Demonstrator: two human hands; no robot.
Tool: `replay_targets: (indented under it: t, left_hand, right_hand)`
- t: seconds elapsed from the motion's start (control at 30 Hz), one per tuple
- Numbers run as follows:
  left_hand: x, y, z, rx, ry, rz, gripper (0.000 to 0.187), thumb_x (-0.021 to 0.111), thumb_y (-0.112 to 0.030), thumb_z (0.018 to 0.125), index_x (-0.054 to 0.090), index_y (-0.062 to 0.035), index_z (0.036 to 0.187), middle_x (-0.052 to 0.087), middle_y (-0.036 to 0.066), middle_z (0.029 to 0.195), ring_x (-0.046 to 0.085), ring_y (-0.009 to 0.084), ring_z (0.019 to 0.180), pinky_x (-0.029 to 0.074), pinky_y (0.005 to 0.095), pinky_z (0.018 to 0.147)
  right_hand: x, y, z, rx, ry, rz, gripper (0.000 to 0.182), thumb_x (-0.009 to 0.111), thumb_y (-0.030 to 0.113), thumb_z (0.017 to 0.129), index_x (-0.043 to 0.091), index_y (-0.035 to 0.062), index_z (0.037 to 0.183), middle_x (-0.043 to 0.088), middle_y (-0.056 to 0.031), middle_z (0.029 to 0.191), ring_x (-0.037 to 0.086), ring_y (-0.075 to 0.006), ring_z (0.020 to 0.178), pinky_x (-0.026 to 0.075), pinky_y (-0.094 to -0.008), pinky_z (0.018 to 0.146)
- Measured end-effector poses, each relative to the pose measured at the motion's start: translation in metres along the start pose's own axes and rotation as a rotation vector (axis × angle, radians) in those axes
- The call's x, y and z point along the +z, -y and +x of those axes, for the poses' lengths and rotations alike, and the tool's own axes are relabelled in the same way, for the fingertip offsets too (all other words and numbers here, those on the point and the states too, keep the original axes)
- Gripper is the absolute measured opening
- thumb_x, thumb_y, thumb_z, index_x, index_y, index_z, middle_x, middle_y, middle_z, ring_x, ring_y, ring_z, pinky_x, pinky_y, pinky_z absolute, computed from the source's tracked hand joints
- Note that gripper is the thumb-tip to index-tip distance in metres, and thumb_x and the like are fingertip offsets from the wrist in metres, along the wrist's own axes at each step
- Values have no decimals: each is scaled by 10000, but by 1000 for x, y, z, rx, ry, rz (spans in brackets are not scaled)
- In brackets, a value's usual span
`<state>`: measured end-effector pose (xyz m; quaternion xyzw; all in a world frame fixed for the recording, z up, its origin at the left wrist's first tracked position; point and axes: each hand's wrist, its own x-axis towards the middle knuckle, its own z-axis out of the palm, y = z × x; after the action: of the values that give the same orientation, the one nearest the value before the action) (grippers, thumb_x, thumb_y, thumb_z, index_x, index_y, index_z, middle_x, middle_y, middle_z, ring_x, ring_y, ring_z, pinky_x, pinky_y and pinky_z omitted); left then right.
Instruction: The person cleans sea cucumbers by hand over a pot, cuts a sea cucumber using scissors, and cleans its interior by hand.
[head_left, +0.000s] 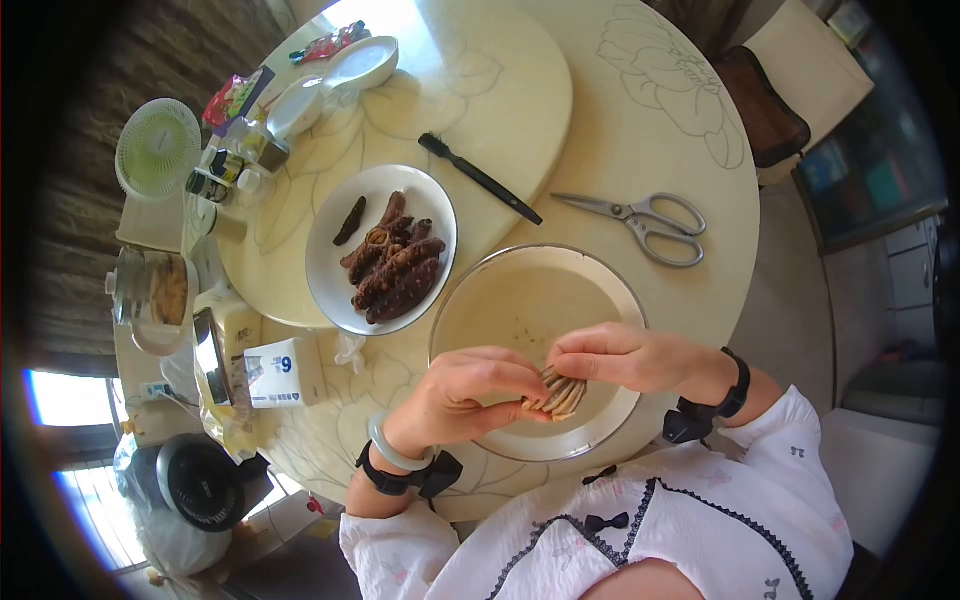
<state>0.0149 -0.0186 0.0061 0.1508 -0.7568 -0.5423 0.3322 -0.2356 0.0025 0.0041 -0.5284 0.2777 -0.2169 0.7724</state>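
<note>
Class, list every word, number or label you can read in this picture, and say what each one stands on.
"6": large blue digit on the white box left of the bowl.
Small print on that box: too blurred to read.
Labels on the bottles and packets: too small to read.

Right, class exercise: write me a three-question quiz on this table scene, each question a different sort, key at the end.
1. True or false: the scissors lie inside the metal bowl.
2. Which holds the dark pieces? A) white plate B) metal bowl C) the tabletop
3. Fill in: both the left hand and right hand grip a pale ribbed piece over the ____.

Key: 1 false, they lie on the table beside it; 2 A; 3 metal bowl.
</note>
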Motion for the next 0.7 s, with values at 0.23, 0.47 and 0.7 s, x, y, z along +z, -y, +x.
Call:
replay_targets:
  t: [0.23,0.47,0.7]
  left_hand:
    - [1,-1,-4,-110,-58,-18,328,841,23,750,704,-69,1034,744,58,982,721,247,904,561,334,786]
    - [-2,-6,2,-98,-23,39,326,838,12,750,703,-69,1035,736,72,955,711,263,867,556,345,747]
    - [13,-3,10,-138,130,812,189,680,-89,850,635,-73,1033,645,70,811,634,267,791,493,369,723]
  right_hand:
    - [2,6,-1,-51,-37,-119,382,445,341,1106,628,6,1102,601,-15,930,547,-107,887,468,-274,833]
    - [2,4,-2,-157,-162,-409,317,499,295,1075,656,19,1067,652,-75,922,604,-189,920,480,-337,839]
    - [0,-4,1,-397,-299,-1469,94,661,187,867,681,99,842,669,-21,790,597,-187,865,418,-339,832]
